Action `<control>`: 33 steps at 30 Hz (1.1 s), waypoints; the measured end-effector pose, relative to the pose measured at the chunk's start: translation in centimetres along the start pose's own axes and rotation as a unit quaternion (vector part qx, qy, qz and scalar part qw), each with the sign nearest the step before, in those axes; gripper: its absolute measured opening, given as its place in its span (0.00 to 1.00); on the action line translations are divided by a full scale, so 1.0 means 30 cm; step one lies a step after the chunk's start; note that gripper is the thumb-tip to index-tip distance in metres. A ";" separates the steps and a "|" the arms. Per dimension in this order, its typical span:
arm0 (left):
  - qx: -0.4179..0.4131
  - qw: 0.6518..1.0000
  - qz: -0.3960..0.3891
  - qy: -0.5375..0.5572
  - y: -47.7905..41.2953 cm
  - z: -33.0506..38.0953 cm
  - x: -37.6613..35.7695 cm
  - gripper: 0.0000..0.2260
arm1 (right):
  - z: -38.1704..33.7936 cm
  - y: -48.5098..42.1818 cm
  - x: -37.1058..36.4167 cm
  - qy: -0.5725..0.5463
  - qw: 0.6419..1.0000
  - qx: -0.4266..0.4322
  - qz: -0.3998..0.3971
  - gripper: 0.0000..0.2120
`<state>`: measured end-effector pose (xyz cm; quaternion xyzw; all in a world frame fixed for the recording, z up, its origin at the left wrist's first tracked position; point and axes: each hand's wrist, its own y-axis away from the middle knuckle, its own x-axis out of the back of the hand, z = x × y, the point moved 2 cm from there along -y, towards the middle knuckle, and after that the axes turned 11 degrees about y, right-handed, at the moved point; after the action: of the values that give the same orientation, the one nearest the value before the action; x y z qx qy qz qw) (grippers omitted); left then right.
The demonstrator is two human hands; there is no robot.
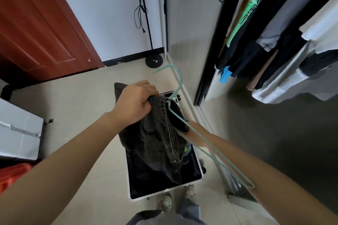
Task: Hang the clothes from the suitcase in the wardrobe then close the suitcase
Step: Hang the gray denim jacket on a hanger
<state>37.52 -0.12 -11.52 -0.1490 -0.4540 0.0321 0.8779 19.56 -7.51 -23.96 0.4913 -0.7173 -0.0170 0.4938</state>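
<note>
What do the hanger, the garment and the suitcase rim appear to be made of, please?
Hanger: thin wire, probably metal with a matte teal coating; it is very slim and evenly bent. Garment: dark grey denim-like cotton, judging by heavy stitched seams and metal snaps. Suitcase rim: likely aluminium, silvery with a bright sheen.

Dark grey denim garment [159, 144] bunched up in mid-air above open suitcase [144, 179] with silver rim and black lining on near floor, teal wire hanger [180, 80] threaded into it, hook pointing far, open wardrobe [208, 64] holding hung clothes [256, 45] at right.
</note>
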 end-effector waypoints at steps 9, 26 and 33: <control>0.063 0.989 -0.068 -0.116 0.097 -0.143 0.034 0.14 | 0.110 -0.018 0.160 -0.191 0.959 -0.043 0.207 0.12; 0.237 0.906 -0.090 -0.338 0.052 -0.130 -0.036 0.07 | -0.088 0.051 0.472 0.125 0.931 -0.195 0.282 0.10; 0.331 0.923 -0.047 -0.193 0.043 -0.082 -0.076 0.09 | -0.230 0.058 0.299 -0.412 0.874 -0.157 0.205 0.13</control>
<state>38.26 0.10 -15.03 0.1803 -0.5847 0.1671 0.7731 23.09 -9.90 -13.33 0.1973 -0.9284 -0.2287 0.2164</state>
